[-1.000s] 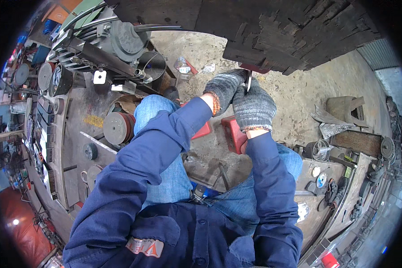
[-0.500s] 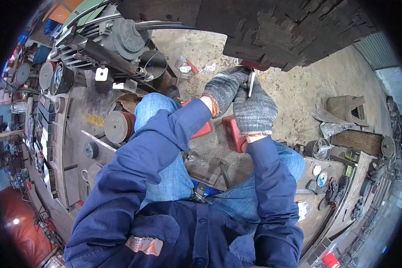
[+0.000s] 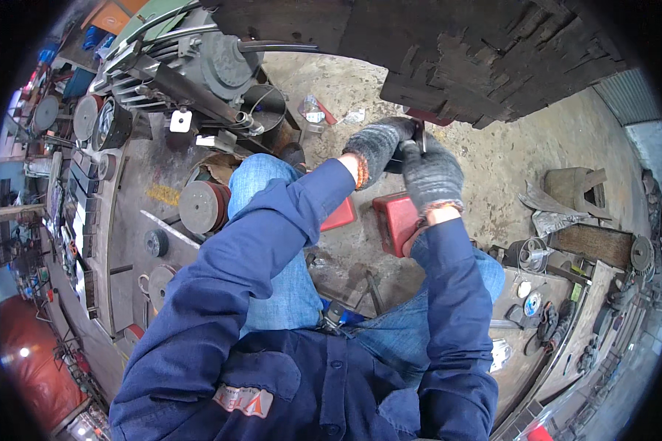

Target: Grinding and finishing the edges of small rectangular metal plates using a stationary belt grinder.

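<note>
While both arms in dark blue sleeves reach forward from the bottom of the view, the two gloved hands meet just under the edge of a large dark tyre (image 3: 449,51) that fills the top of the picture. The left hand (image 3: 379,147), in a grey knitted glove with an orange cuff, is curled shut around a small dark part that is mostly hidden inside the grip. The right hand (image 3: 432,175), in a matching grey glove, is closed around a thin metal tool (image 3: 421,138). Only a short, pale, narrow tip of that tool shows, sticking up between the two hands and pointing toward the tyre's lower edge. The hands touch each other, knuckles pressed close.

Below the hands, a red box (image 3: 396,219) sits on the dusty concrete floor (image 3: 507,154), just beside the right wrist. The person's knees in blue jeans (image 3: 272,242) show beneath the arms.

To the left stands a grey motor (image 3: 198,66) with ribbed sides, and near it a round metal disc (image 3: 198,208) rests on a dark steel bench (image 3: 136,191). To the right, scrap metal and small parts lie on a low workbench (image 3: 544,301).
</note>
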A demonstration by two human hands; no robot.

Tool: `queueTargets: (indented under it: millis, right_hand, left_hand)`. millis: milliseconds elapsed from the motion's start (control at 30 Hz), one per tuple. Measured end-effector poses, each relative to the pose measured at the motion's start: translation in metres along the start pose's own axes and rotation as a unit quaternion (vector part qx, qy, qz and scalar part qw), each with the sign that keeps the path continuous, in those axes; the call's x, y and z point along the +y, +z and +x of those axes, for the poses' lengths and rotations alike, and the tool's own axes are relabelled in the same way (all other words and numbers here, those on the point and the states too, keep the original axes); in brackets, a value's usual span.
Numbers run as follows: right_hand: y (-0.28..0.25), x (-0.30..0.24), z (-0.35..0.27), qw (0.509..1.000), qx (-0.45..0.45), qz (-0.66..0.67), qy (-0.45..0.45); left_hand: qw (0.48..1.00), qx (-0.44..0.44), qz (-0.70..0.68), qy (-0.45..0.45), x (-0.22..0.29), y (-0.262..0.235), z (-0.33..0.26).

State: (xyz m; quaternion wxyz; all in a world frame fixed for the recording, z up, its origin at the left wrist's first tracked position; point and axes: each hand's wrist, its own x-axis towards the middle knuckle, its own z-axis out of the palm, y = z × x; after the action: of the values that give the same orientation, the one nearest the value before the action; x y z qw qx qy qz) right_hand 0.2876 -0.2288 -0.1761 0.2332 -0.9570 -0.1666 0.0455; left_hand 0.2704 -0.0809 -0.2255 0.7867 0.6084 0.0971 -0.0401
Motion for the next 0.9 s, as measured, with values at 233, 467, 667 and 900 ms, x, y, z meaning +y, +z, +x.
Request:
queueTargets:
  millis: [233, 467, 667, 900]
  right_hand:
    - [-0.037, 0.035, -0.023, 0.902, -0.235, 0.332, 0.143]
    - [0.003, 0.0, -0.056, 0.968, -0.081, 0.226, 0.08]
    - [0.014, -0.015, -0.051, 1.0, 0.002, 0.024, 0.02]
    - [0.01, -0.014, -0.054, 0.999, 0.033, 0.016, -0.002]
  left_hand:
    - [0.967, -0.079, 0.243, 0.019, 0.036, -0.002, -0.042]
    - [0.933, 0.088, 0.35, -0.007, 0.03, 0.011, -0.05]
    - [0.918, 0.112, 0.381, 0.013, 0.026, 0.027, -0.057]
    - [0.905, 0.07, 0.385, 0.169, 0.01, 0.012, -0.056]
